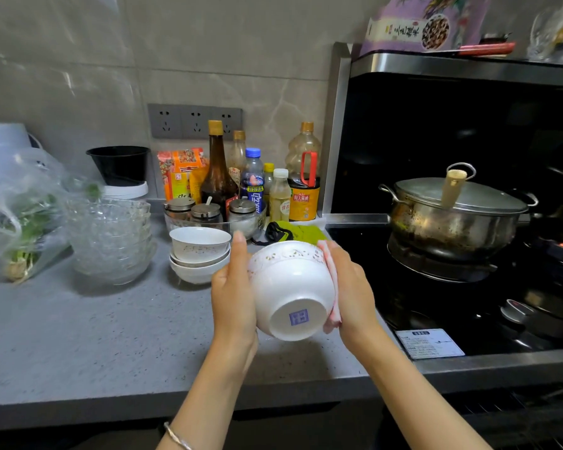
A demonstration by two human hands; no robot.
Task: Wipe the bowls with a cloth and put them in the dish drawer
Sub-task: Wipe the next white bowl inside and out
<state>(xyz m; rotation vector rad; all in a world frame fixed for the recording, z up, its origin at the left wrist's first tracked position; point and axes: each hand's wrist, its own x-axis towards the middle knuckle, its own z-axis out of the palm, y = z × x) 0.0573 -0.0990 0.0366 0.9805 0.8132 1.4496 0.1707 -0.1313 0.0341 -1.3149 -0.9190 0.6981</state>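
Two hands hold one bowl (290, 287) in the air above the right end of the surface (78, 336), foot toward the camera. Left hand (234, 287): fingers straight, pressed together, flat on the bowl's left wall. Right hand (351, 287): fingers together, pressing a pink cloth (333, 287) against the right wall. Bowl stack (199, 254) sits just behind it, nearer the back edge.

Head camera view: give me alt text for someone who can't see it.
A person's left hand holds a white bowl, base toward the camera, above a grey countertop while the right hand presses a pink cloth against its side. Stacked white bowls and stacked glass bowls stand behind; a lidded steel pot sits on the stove.
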